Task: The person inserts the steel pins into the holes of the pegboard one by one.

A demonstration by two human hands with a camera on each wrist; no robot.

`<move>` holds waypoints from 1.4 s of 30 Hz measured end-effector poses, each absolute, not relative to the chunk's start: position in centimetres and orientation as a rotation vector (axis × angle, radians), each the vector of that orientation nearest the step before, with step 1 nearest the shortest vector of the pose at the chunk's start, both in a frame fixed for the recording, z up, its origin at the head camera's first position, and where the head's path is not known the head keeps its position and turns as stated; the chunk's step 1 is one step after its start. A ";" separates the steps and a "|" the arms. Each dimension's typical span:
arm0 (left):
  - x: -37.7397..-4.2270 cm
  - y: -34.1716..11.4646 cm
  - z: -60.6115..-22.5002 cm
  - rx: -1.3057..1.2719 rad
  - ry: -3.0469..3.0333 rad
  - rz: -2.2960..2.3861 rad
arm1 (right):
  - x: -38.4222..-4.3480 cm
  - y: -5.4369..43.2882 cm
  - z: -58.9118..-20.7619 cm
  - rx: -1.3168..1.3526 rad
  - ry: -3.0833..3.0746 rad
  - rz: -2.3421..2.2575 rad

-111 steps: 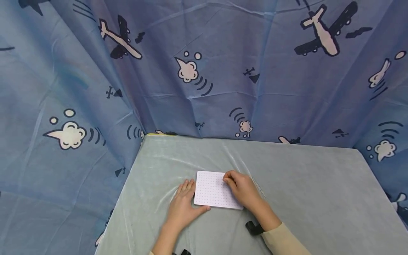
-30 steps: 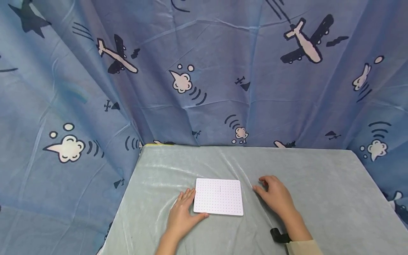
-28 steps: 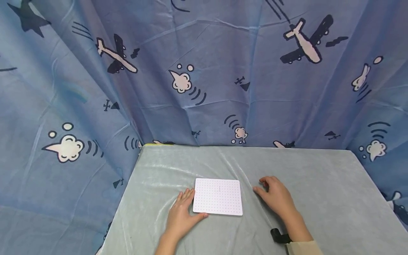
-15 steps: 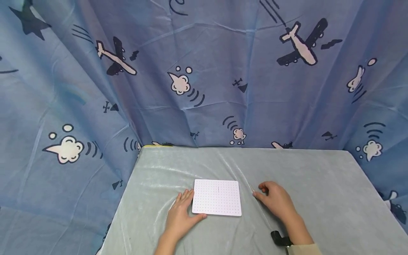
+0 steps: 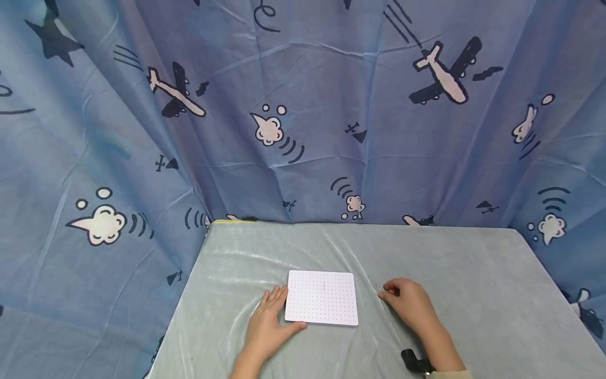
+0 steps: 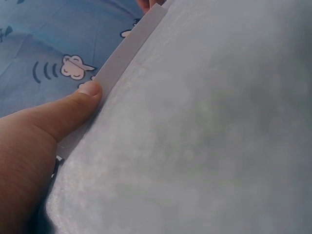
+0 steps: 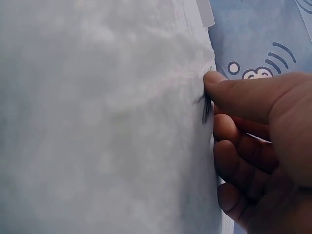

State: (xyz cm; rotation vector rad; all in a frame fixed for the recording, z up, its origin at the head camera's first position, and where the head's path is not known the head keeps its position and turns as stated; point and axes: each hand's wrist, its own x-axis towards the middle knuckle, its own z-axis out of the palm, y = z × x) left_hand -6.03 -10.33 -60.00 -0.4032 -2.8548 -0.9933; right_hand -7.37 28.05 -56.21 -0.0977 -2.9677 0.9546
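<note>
A white pegboard [image 5: 321, 308] with a grid of small holes lies flat on the cloth. One thin dark pin [image 5: 324, 286] stands in its upper middle. My left hand [image 5: 269, 325] rests along the board's left side, fingers straight, its thumb against the near edge. In the left wrist view that thumb presses the board's side [image 6: 119, 61]. Right of the board, my right hand [image 5: 411, 305] bends its thumb and forefinger together at a small bunch of thin metal pins [image 5: 377, 287]. The right wrist view shows the thumb tip on the dark pins [image 7: 206, 109]; the forefinger is mostly hidden.
A grey-green cloth [image 5: 473, 295] with several creases covers the table. Blue curtains [image 5: 312, 105] printed with planes and clouds hang behind it and at both sides. A black wrist camera mount [image 5: 413, 362] sits under my right wrist.
My right hand has moved from the board to the pins at the right, leaving one pin standing in the board. Its thumb and forefinger have closed in. My left hand stays at the board.
</note>
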 end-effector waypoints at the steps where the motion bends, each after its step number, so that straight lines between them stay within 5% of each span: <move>1: -6.0 -10.3 -60.0 -0.403 -2.856 -0.992 | -7.3 28.0 -56.2 -0.105 -2.968 0.957; 42: -6.3 -10.4 -60.3 -0.453 -2.841 -0.935 | -7.2 27.9 -56.0 -0.124 -2.946 0.998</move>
